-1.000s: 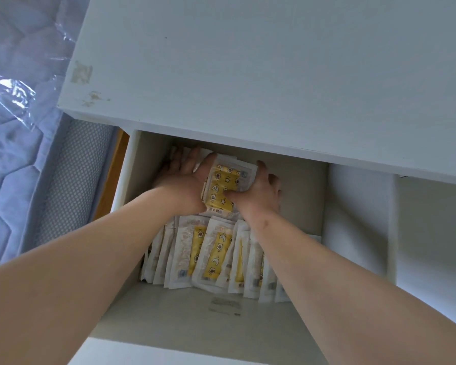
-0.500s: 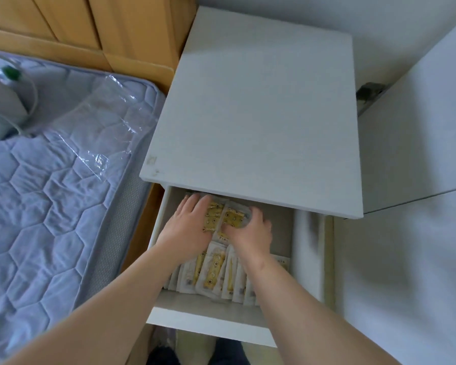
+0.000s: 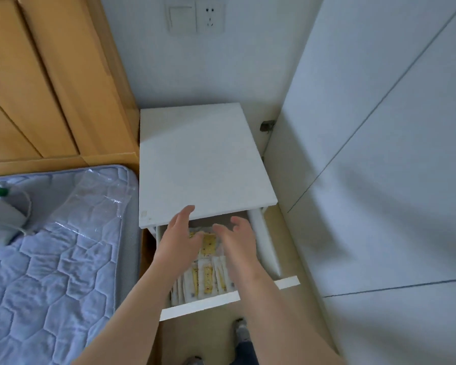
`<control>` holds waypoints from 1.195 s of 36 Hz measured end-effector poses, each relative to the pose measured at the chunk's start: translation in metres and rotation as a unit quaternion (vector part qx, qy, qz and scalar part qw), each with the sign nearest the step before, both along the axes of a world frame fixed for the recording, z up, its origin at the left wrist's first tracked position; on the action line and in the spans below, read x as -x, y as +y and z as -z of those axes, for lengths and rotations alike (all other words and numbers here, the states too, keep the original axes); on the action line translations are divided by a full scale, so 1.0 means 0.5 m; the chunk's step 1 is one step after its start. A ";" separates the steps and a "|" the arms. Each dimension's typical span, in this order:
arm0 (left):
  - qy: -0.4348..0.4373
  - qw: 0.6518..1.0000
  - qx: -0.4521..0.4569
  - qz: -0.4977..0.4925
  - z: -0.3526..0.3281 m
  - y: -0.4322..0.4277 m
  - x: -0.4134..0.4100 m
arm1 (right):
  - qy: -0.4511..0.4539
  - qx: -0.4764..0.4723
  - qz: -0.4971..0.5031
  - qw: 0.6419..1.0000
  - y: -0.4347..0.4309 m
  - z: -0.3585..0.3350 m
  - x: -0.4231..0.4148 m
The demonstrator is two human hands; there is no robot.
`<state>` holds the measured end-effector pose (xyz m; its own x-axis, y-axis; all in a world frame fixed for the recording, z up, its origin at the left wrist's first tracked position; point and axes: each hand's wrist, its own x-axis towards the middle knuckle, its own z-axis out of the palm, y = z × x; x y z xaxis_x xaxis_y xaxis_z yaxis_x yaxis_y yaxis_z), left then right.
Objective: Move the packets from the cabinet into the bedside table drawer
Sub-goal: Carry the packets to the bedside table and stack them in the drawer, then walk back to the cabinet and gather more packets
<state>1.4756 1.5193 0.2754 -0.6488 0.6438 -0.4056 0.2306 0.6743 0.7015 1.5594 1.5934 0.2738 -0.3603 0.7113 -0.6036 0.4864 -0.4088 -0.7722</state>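
Bedside scene, read left to right from the side of the bed.

Well to the left of the left hand lies the quilted mattress (image 3: 50,259), with a loose sheet of clear film (image 3: 100,191) on it.

The left hand (image 3: 178,241) hangs above the open drawer (image 3: 198,305) of the white table (image 3: 203,164). Its fingers are loosely spread and hold nothing, and their tips reach up to the front edge of the table top.

Between and below the two hands lie the packets (image 3: 207,275), white with yellow centres. A flat stack sits under the fingertips and a row stands on edge nearer the wrists. All of them are inside the drawer.

The right hand (image 3: 238,241) matches the left, with fingers apart, slightly curled and empty. It appears clear of the packets, though motion blur softens its outline.

Further right of that hand stands the pale cabinet (image 3: 379,154).

Change: half a second ago both hands pressed on the rear stack. Now they have lifted off and the stack stays where it was put.

Reading: this batch looks delivered. Both hands are free to return to the cabinet for more packets. Whether any remain there cannot be told, since its inside is out of view.
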 end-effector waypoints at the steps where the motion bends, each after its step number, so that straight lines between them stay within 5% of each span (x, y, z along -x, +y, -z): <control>1: 0.000 1.000 -0.010 0.015 -0.026 0.004 -0.013 | 0.012 -0.003 0.026 1.000 -0.006 -0.024 -0.015; 10: 0.034 0.981 -0.092 0.166 -0.225 0.040 -0.161 | 0.121 -0.044 0.250 0.960 -0.058 -0.222 -0.212; 18: -0.002 0.924 -0.186 0.335 -0.357 0.068 -0.487 | 0.126 -0.137 0.466 0.865 -0.129 -0.342 -0.548; 31: -0.130 0.743 -0.281 0.593 -0.495 -0.279 -1.213 | 0.066 -0.287 0.695 0.656 -0.603 -0.475 -1.180; 43: -0.249 0.542 -0.194 0.779 -0.513 -0.758 -1.686 | -0.026 -0.311 0.861 0.403 -1.126 -0.479 -1.526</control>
